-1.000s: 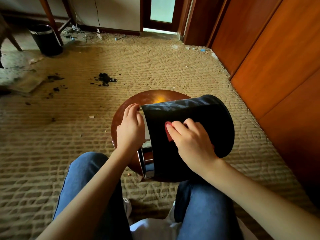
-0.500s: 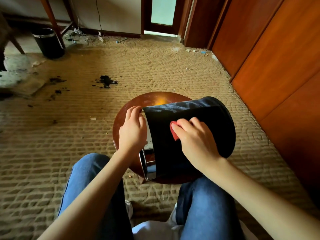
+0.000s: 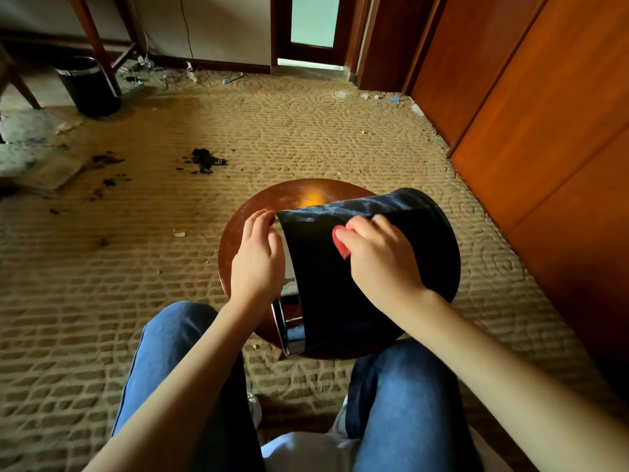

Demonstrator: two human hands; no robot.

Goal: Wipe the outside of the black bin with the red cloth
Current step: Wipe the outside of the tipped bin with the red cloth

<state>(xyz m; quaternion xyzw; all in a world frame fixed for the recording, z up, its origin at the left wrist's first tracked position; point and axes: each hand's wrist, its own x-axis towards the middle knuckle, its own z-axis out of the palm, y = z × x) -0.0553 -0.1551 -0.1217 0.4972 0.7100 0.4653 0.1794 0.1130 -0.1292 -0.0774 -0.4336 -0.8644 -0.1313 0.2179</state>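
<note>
We have the black bin (image 3: 326, 301) lying on its side on the round table (image 3: 292, 195), mouth facing left; we cannot see its contents. Our left grip (image 3: 257, 264) curls round the rim. Our right grip (image 3: 381, 260) pinches the red cloth (image 3: 340, 241) against the bin's upper side.

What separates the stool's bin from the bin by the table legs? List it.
Pose: the near bin lies on its side; the far bin stands upright.
Place: the near bin rests on the round stool; the far bin sits on the floor.
Handling: the left hand grips the near bin's rim and the right hand presses the red cloth to it; no hand touches the far bin.
Both are black with a shiny metal rim band.
</note>
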